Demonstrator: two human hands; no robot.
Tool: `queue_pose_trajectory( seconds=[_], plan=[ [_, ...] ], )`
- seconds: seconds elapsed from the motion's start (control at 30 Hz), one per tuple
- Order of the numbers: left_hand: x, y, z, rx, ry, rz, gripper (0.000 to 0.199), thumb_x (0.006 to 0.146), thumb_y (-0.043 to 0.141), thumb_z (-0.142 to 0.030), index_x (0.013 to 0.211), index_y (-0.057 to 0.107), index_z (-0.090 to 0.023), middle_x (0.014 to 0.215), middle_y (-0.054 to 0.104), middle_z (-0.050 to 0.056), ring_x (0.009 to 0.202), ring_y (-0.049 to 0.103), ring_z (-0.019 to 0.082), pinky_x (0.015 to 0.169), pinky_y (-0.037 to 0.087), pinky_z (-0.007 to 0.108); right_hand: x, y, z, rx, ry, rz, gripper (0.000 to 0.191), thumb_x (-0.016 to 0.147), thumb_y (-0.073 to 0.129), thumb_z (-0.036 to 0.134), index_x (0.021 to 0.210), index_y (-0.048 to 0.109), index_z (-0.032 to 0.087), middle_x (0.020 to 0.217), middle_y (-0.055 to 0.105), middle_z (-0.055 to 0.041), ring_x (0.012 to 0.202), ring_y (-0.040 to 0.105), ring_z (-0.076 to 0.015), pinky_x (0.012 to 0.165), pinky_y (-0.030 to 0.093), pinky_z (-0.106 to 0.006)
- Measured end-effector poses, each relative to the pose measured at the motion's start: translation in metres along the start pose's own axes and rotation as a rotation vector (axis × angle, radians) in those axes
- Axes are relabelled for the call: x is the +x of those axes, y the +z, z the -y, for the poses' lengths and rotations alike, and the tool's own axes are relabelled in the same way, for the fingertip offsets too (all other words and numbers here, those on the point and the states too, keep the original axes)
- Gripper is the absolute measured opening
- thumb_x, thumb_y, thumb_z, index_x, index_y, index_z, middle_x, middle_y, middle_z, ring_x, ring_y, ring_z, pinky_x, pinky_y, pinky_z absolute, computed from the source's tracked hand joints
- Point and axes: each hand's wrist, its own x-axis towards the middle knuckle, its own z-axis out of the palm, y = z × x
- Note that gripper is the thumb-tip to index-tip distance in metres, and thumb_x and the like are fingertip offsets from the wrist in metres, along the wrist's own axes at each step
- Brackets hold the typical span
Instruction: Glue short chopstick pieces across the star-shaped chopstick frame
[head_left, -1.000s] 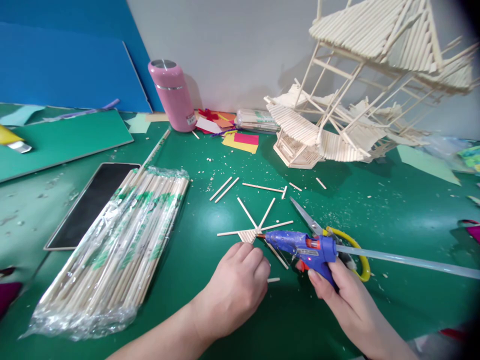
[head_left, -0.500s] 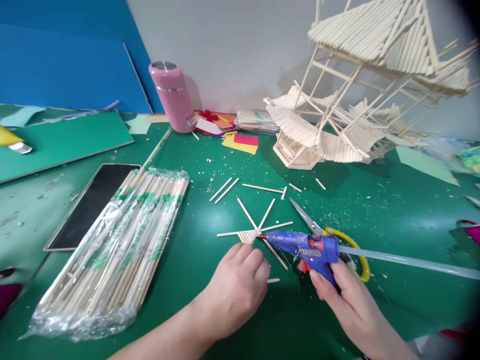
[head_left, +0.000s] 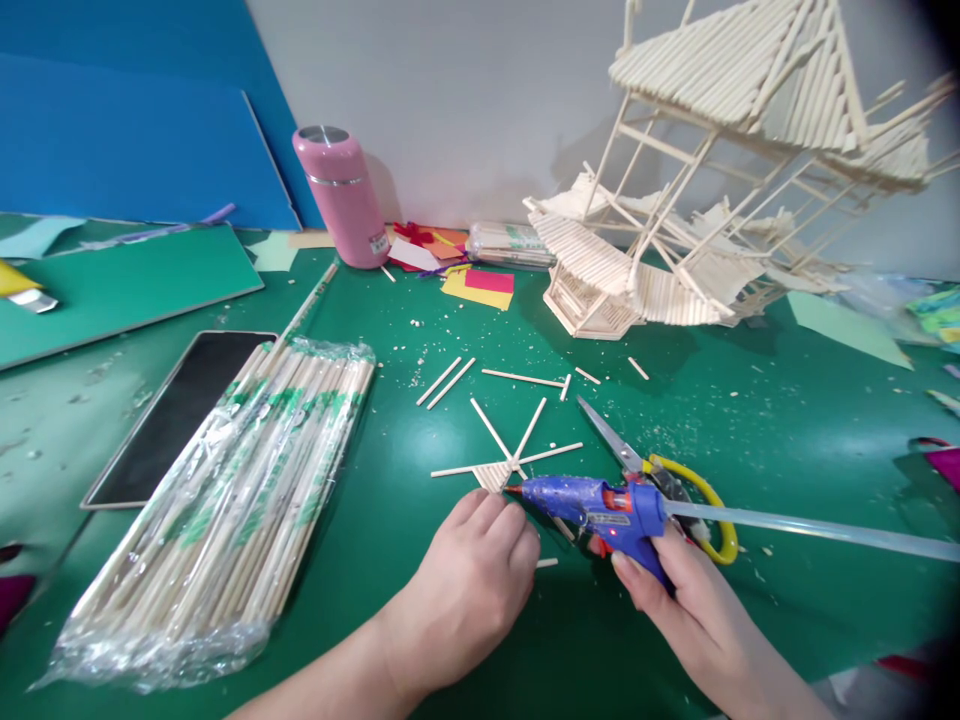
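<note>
My right hand grips a blue hot glue gun with a long clear glue stick coming out of its back. The gun's nozzle points left, close to a star-shaped frame of thin wooden sticks on the table. Short sticks fill one wedge of that frame. My left hand is closed at the frame's near side, its fingertips hidden beneath the knuckles, so what they pinch does not show. Scissors with yellow handles lie just behind the glue gun.
A plastic-wrapped bundle of wooden sticks lies left, over a dark tablet-like device. Farther back stand a pink flask and a tilted pagoda-like stick model. Loose cut sticks and colored paper are scattered about.
The glue gun's nozzle has moved slightly left and down from the frame's center toward my left fingers. My left hand stays in nearly the same place.
</note>
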Motion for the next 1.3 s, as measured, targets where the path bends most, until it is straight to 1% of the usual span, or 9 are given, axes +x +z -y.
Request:
queue_pose_trajectory(
  seconds=[0.2, 0.33, 0.4, 0.57, 0.67, 0.83, 0.97, 1.07, 1.3],
  plan=[
    [0.0010, -0.0010, -0.0001, 0.009, 0.001, 0.013, 0.017, 0.084, 0.036, -0.015, 0.078, 0.052, -0.015, 0.074, 0.049, 0.005, 0.067, 0.042, 0.019, 0.065, 0.042, 0.037, 0.0007, 0.0010, 0.0071, 0.025, 0.084, -0.026, 0.033, 0.086, 0.040, 0.043, 0.109, 0.050, 0.021, 0.093, 0.062, -0.0073, 0.085, 0.059, -0.0204, 0.069, 0.052, -0.029],
    [0.0007, -0.0004, -0.0003, 0.010, -0.004, 0.006, 0.017, 0.084, 0.036, -0.015, 0.077, 0.052, -0.015, 0.074, 0.048, 0.005, 0.067, 0.042, 0.018, 0.064, 0.042, 0.036, 0.0001, 0.0025, 0.0072, 0.035, 0.059, -0.067, 0.032, 0.085, 0.042, 0.042, 0.107, 0.052, 0.022, 0.097, 0.062, -0.0064, 0.089, 0.058, -0.0205, 0.077, 0.049, -0.031],
    [0.0005, 0.0004, 0.0000, 0.011, -0.005, 0.009, 0.017, 0.084, 0.037, -0.015, 0.078, 0.052, -0.015, 0.074, 0.048, 0.005, 0.067, 0.042, 0.018, 0.063, 0.042, 0.036, 0.0005, 0.0022, 0.0073, 0.036, 0.045, -0.070, 0.031, 0.084, 0.043, 0.041, 0.107, 0.053, 0.022, 0.096, 0.063, -0.0061, 0.088, 0.058, -0.0201, 0.078, 0.049, -0.031],
    [-0.0006, 0.0010, 0.0005, 0.007, 0.003, 0.012, 0.016, 0.083, 0.037, -0.014, 0.078, 0.052, -0.015, 0.074, 0.048, 0.005, 0.067, 0.042, 0.018, 0.064, 0.042, 0.036, 0.0023, 0.0000, 0.0081, 0.036, 0.062, -0.030, 0.033, 0.085, 0.040, 0.042, 0.107, 0.053, 0.020, 0.081, 0.062, -0.0051, 0.074, 0.059, -0.0179, 0.061, 0.051, -0.025],
    [-0.0015, 0.0003, 0.0003, 0.010, 0.006, 0.013, 0.016, 0.083, 0.037, -0.014, 0.077, 0.052, -0.015, 0.074, 0.048, 0.005, 0.068, 0.042, 0.019, 0.064, 0.042, 0.036, 0.0023, -0.0007, 0.0078, 0.050, 0.043, -0.028, 0.034, 0.085, 0.041, 0.042, 0.110, 0.052, 0.021, 0.087, 0.062, -0.0062, 0.075, 0.058, -0.0176, 0.058, 0.050, -0.024],
    [-0.0011, 0.0006, 0.0004, 0.015, 0.003, 0.028, 0.014, 0.082, 0.039, -0.013, 0.078, 0.052, -0.015, 0.074, 0.048, 0.005, 0.068, 0.042, 0.019, 0.064, 0.042, 0.036, 0.0023, -0.0028, 0.0076, -0.008, 0.063, -0.047, 0.034, 0.086, 0.038, 0.043, 0.109, 0.052, 0.021, 0.072, 0.058, -0.0034, 0.063, 0.055, -0.0155, 0.052, 0.048, -0.023],
    [0.0006, 0.0013, 0.0006, 0.023, 0.005, 0.023, 0.016, 0.083, 0.038, -0.014, 0.078, 0.053, -0.015, 0.073, 0.048, 0.005, 0.067, 0.042, 0.019, 0.062, 0.041, 0.035, 0.0026, -0.0026, 0.0089, -0.005, 0.071, -0.061, 0.033, 0.086, 0.038, 0.044, 0.106, 0.053, 0.022, 0.074, 0.058, -0.0035, 0.060, 0.054, -0.0148, 0.052, 0.048, -0.024],
    [0.0003, 0.0012, 0.0005, 0.025, 0.008, 0.020, 0.015, 0.083, 0.038, -0.014, 0.078, 0.053, -0.015, 0.074, 0.048, 0.005, 0.067, 0.042, 0.019, 0.062, 0.041, 0.035, 0.0027, -0.0012, 0.0098, -0.006, 0.060, -0.073, 0.033, 0.085, 0.039, 0.044, 0.104, 0.055, 0.022, 0.074, 0.060, -0.0038, 0.062, 0.056, -0.0160, 0.051, 0.048, -0.024],
    [-0.0019, -0.0001, 0.0002, 0.029, 0.005, 0.027, 0.012, 0.082, 0.040, -0.014, 0.079, 0.052, -0.015, 0.074, 0.048, 0.005, 0.067, 0.041, 0.019, 0.061, 0.041, 0.035, 0.0019, 0.0016, 0.0082, 0.005, 0.071, -0.075, 0.033, 0.086, 0.039, 0.043, 0.108, 0.052, 0.022, 0.085, 0.062, -0.0052, 0.070, 0.058, -0.0168, 0.052, 0.048, -0.023]
  ],
)
